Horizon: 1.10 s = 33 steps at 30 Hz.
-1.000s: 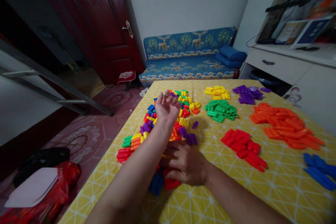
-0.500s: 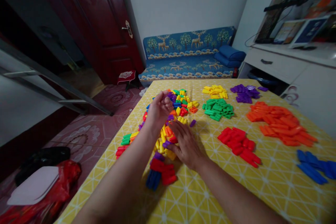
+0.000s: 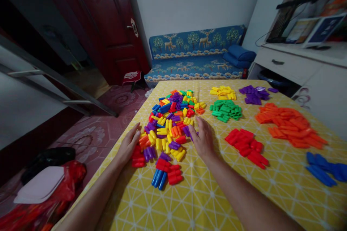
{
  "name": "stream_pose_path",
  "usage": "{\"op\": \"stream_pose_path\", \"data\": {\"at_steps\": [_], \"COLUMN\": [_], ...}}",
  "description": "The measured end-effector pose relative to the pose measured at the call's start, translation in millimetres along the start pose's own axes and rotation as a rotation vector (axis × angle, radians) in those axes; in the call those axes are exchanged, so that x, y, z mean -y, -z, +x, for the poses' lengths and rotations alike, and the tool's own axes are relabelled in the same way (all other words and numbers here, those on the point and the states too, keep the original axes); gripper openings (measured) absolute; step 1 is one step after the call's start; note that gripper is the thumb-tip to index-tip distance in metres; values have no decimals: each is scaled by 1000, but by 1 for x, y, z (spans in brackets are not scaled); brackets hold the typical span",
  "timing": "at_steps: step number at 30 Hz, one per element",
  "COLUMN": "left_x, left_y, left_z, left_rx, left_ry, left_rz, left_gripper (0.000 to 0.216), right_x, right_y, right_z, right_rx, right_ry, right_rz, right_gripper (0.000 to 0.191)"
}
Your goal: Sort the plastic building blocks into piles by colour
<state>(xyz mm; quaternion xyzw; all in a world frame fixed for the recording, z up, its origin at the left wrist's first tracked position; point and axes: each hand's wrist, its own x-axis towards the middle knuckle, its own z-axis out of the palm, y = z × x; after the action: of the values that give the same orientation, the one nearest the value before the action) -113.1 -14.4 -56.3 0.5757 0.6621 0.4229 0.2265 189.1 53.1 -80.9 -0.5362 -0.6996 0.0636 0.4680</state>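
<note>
A mixed pile of plastic building blocks (image 3: 169,124) in several colours lies between my hands. My left hand (image 3: 130,143) rests along the pile's left edge, fingers stretched out, beside red blocks (image 3: 138,158). At the right edge is my right hand (image 3: 202,138), its thumb and fingers apart. A purple block (image 3: 186,131) lies against its thumb; I see no grip on it. At the near end of the pile are blue blocks (image 3: 159,179) and red blocks (image 3: 175,175).
On the yellow patterned tablecloth (image 3: 195,202), single-colour groups lie to the right: yellow (image 3: 223,92), green (image 3: 226,110), purple (image 3: 254,95), orange (image 3: 290,124), red (image 3: 245,146) and blue blocks (image 3: 324,169). A blue sofa (image 3: 187,66) stands beyond the table, a white cabinet (image 3: 292,70) at right.
My left hand has moved from above the pile to its left edge. My right hand has drawn slightly right and up, off the pile's middle, uncovering more blocks.
</note>
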Motion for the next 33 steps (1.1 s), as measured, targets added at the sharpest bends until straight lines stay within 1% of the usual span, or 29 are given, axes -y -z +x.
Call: {"op": "stream_pose_path", "data": {"at_steps": [4,8,13,18,21,23,25,27,29,31,33], "left_x": [-31,-55,-87,-115,-125,-131,-137,-143,-148,-153,-156], "left_y": [-41,-67,-85,-104,-112,-115,-118,-122,-130,-144,-162], "left_z": [13,33,49,51,48,48,55,70,93,119,144], "left_rx": [55,44,147,225,281,324,358,356,317,291,324], "left_ry": [-90,-151,-278,-328,-382,-446,-514,-571,-620,-656,-668], "left_rz": [-13,49,187,348,305,208,116,93,144,216,322], "left_gripper": [67,66,56,41,36,35,34,33,32,34,45], "right_x": [-1,0,0,-8,-11,-12,-13,-14,-16,-16,-15], "right_y": [-1,-1,2,4,4,4,3,2,1,1,2], "right_z": [-1,-1,3,8,10,12,12,13,13,13,13], "right_rx": [-18,-24,-28,-61,-84,-102,-113,-120,-122,-124,-128], "right_ry": [-8,-42,-94,-156,-198,-220,-233,-243,-252,-256,-253], "right_rz": [18,64,133,238,312,331,341,346,348,350,356], "right_gripper": [56,53,49,46,39,36,35,36,37,37,37]}}
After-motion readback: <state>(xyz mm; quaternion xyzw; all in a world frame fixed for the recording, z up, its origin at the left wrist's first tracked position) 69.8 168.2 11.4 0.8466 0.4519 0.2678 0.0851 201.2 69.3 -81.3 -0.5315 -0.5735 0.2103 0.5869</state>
